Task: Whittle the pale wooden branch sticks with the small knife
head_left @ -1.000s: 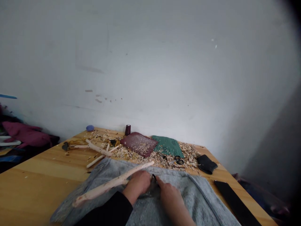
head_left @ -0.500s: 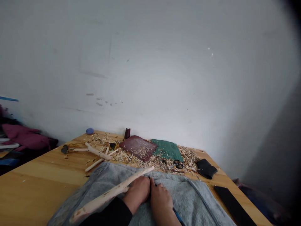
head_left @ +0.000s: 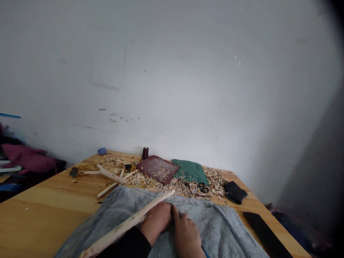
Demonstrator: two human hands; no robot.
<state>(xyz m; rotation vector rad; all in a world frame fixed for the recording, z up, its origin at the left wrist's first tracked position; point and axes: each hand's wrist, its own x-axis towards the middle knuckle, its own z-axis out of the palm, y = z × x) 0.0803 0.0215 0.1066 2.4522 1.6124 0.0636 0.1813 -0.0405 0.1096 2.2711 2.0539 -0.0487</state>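
Observation:
My left hand (head_left: 159,216) is closed over the grey cloth. A long, pale peeled branch (head_left: 129,223) slants across my left forearm, and a side stub of it runs in toward that hand. Close beside it on the right, my right hand (head_left: 187,231) is curled, its index finger stretched toward the left fingers. A slim tool with a dark and blue handle (head_left: 205,252) shows on both sides of the right hand; its working end is hidden between my hands. Beneath both hands the grey cloth (head_left: 215,229) covers the front of the table.
Wood shavings (head_left: 145,179) lie around a maroon cloth (head_left: 156,167), a green cloth (head_left: 189,171) and scissors (head_left: 203,188). A forked peeled branch (head_left: 110,175) rests left. Thread spool (head_left: 145,153), black pouch (head_left: 235,192) and black flat object (head_left: 266,234) sit on the wooden table (head_left: 40,218).
My right hand has shifted slightly right and down, away from the left, with the tool in it. The peeled branch over my left forearm has moved a little lower.

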